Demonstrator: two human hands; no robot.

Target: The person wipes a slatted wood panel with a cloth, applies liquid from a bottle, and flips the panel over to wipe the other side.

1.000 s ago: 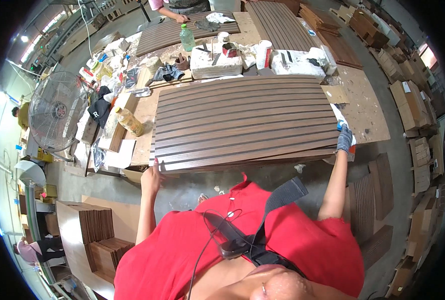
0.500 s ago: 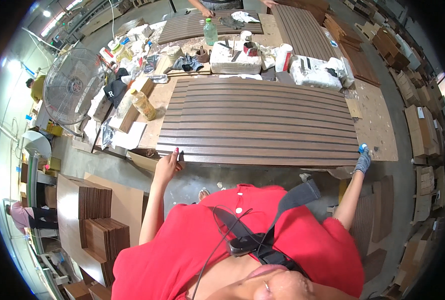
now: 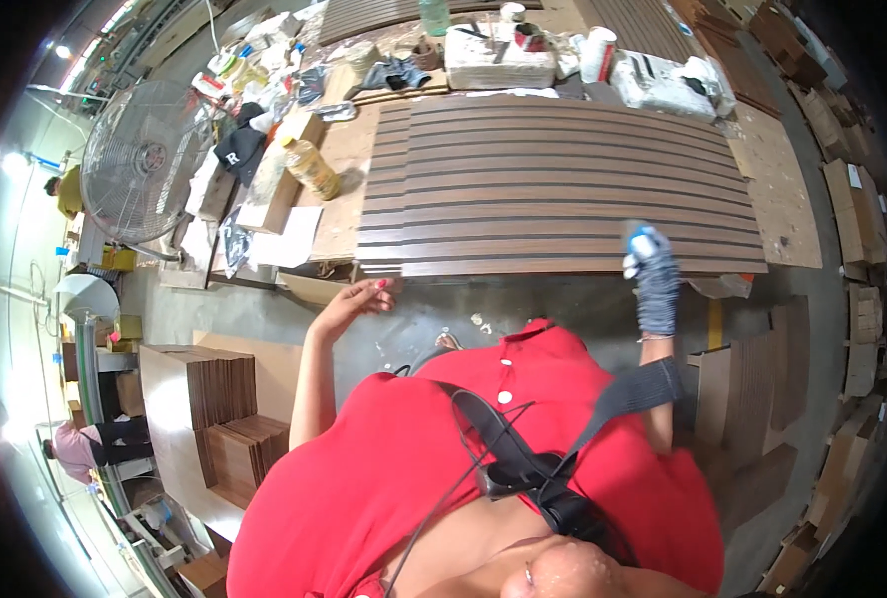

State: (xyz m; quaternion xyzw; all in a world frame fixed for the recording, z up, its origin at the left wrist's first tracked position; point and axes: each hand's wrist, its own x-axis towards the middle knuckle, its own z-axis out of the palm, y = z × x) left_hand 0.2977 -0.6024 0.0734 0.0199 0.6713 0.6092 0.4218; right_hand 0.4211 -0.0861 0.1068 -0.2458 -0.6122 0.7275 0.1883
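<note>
A brown slatted panel (image 3: 563, 189) with dark grooves lies flat on the worktable, its long side toward me. My left hand (image 3: 355, 304) is bare and hovers just off the panel's near left corner, fingers loosely bent and nothing in them. Over the near edge, toward the right end of the panel, is my right hand (image 3: 653, 279) in a grey knitted glove. Its fingers are closed, with a blue and white patch at the tips; a small blurred greyish thing shows there, too unclear to name.
Beyond the panel stand white wrapped blocks (image 3: 498, 62) and a white container (image 3: 597, 55). A yellow bottle (image 3: 312, 169), a black cap (image 3: 241, 149) and a large fan (image 3: 144, 159) are at the left. Stacked brown panels (image 3: 219, 389) stand on the floor at lower left.
My right hand has left the panel's right corner and moved left along its near edge. My left hand has come off the left corner. The view has shifted, so the table sits higher.
</note>
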